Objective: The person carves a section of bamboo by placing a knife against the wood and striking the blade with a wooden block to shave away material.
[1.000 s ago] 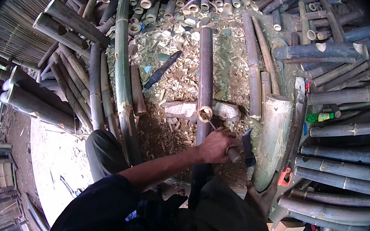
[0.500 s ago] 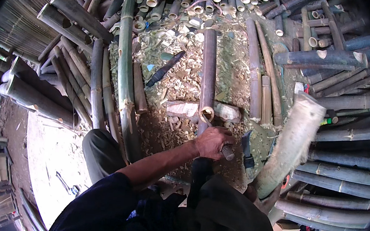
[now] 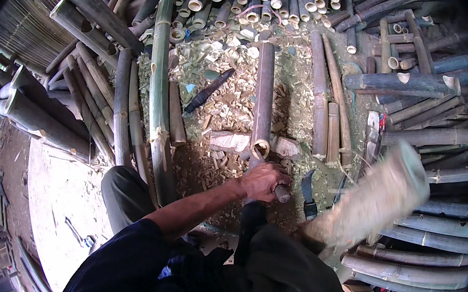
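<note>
My left hand (image 3: 264, 182) is closed round a chisel-like tool, its brown handle end (image 3: 281, 194) jutting out beside the thumb. The tool's narrow blade (image 3: 255, 156) meets the near, open end of a dark bamboo tube (image 3: 263, 100). That tube points away from me, its near end propped on a split wooden block (image 3: 229, 140). On the right, a thick pale wooden club (image 3: 381, 200) is smeared by motion. My right hand (image 3: 309, 235), blurred and mostly in shadow, grips the club's lower end.
A curved knife (image 3: 308, 195) lies right of my left hand, and a dark-handled blade (image 3: 210, 90) lies left of the tube. Wood chips (image 3: 227, 108) cover the ground. A long green bamboo pole (image 3: 158, 74) and stacked bamboo (image 3: 438, 224) flank the spot.
The club has tilted over to the right, its broad end swinging outward and lower. My left hand and the tool stay at the tube's end with barely any shift.
</note>
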A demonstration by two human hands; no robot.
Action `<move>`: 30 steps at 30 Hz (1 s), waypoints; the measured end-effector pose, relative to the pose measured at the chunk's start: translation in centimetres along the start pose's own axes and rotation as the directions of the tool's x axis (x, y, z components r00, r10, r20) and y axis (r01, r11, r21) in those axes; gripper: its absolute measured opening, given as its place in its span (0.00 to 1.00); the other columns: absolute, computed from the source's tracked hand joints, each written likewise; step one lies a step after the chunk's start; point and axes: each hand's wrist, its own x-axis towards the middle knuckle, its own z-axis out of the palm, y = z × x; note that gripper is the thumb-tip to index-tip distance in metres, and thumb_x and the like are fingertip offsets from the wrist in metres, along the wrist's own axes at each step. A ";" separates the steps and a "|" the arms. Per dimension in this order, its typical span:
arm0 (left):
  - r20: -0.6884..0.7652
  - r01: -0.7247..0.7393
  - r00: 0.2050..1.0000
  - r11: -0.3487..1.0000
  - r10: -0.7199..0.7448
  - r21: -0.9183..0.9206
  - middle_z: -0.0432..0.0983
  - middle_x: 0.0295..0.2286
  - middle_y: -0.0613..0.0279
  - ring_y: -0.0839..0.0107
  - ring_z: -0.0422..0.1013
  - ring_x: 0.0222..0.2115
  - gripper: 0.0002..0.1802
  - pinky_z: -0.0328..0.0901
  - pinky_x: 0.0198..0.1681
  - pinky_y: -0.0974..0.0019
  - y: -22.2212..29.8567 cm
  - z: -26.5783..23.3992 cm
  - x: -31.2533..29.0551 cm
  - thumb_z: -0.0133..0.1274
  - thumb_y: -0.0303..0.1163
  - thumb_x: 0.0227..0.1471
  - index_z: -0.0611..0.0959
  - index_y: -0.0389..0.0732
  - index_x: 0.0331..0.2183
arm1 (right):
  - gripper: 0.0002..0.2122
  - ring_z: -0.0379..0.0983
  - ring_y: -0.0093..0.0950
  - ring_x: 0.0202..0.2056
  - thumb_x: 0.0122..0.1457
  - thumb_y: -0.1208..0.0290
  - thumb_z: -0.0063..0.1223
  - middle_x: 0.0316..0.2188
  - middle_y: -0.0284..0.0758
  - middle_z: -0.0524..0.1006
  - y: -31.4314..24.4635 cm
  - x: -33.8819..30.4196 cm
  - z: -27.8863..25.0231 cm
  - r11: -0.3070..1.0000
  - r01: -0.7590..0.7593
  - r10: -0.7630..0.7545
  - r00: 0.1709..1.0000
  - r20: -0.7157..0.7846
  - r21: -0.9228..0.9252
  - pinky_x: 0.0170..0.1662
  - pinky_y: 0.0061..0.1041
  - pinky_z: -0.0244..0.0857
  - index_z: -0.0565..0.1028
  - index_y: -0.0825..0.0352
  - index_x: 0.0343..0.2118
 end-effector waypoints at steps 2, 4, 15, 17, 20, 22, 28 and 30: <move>0.054 -0.012 0.998 1.000 0.011 0.016 0.82 0.34 0.52 0.50 0.76 0.36 0.19 0.69 0.43 0.50 -0.2 0.1 0.2 0.60 0.40 0.40 0.87 0.45 0.37 | 0.39 0.75 0.51 0.46 0.47 0.62 0.72 0.48 0.53 0.74 1.1 0.0 1.0 0.993 0.056 -0.059 0.998 -0.027 -0.106 0.49 0.43 0.71 0.63 0.70 0.60; 0.143 -0.022 0.990 0.996 0.009 0.090 0.83 0.31 0.50 0.50 0.77 0.32 0.14 0.71 0.41 0.50 -0.3 -1.1 0.3 0.59 0.39 0.42 0.87 0.41 0.31 | 0.39 0.76 0.53 0.45 0.47 0.60 0.72 0.47 0.54 0.75 2.5 -0.2 1.3 0.966 0.162 -0.181 0.980 -0.078 -0.203 0.48 0.44 0.72 0.64 0.70 0.59; -0.045 -0.022 0.999 0.990 0.028 0.142 0.72 0.32 0.56 0.56 0.70 0.39 0.20 0.63 0.47 0.52 4.3 3.7 1.2 0.65 0.35 0.33 0.85 0.44 0.35 | 0.45 0.68 0.38 0.57 0.50 0.67 0.72 0.57 0.45 0.68 1.8 -1.6 -5.0 0.832 -0.102 0.180 0.979 -0.092 0.546 0.60 0.37 0.63 0.54 0.75 0.65; -0.090 0.088 0.992 0.995 -0.085 0.038 0.70 0.34 0.56 0.55 0.68 0.41 0.21 0.61 0.47 0.52 5.6 2.8 0.2 0.65 0.34 0.32 0.84 0.44 0.35 | 0.45 0.70 0.35 0.53 0.50 0.65 0.73 0.53 0.43 0.70 2.8 -2.1 -5.7 0.867 -0.104 0.166 0.982 -0.086 0.487 0.57 0.34 0.65 0.54 0.74 0.65; -0.205 0.156 0.964 0.984 -0.170 -0.081 0.68 0.34 0.55 0.53 0.66 0.41 0.20 0.60 0.46 0.52 6.4 1.7 0.9 0.65 0.34 0.31 0.84 0.44 0.34 | 0.45 0.71 0.32 0.49 0.50 0.64 0.73 0.49 0.40 0.71 2.1 -1.9 -6.4 0.857 -0.174 0.198 0.980 0.001 0.486 0.53 0.32 0.67 0.56 0.74 0.65; -0.315 0.113 0.937 0.984 -0.151 -0.138 0.67 0.33 0.55 0.53 0.66 0.38 0.17 0.59 0.45 0.52 5.7 1.2 1.7 0.65 0.35 0.36 0.83 0.43 0.33 | 0.44 0.72 0.32 0.47 0.49 0.63 0.74 0.47 0.39 0.71 0.3 -2.0 -5.7 0.787 -0.230 0.267 0.963 0.020 0.572 0.50 0.31 0.68 0.57 0.74 0.63; -0.274 0.101 0.953 0.986 -0.133 -0.131 0.67 0.32 0.55 0.53 0.65 0.37 0.15 0.58 0.43 0.52 3.3 1.6 1.2 0.65 0.42 0.44 0.83 0.43 0.32 | 0.43 0.73 0.33 0.47 0.48 0.62 0.74 0.46 0.41 0.72 -0.4 -2.3 -4.7 0.773 -0.269 0.308 0.951 0.030 0.574 0.49 0.32 0.69 0.59 0.73 0.62; -0.261 0.102 0.956 0.986 -0.133 -0.131 0.67 0.31 0.56 0.53 0.65 0.36 0.16 0.58 0.42 0.52 3.3 1.7 1.1 0.65 0.42 0.43 0.83 0.43 0.32 | 0.43 0.73 0.34 0.47 0.48 0.62 0.74 0.46 0.41 0.73 -0.5 -2.3 -4.3 0.829 -0.255 0.283 0.959 0.019 0.498 0.49 0.32 0.69 0.59 0.73 0.62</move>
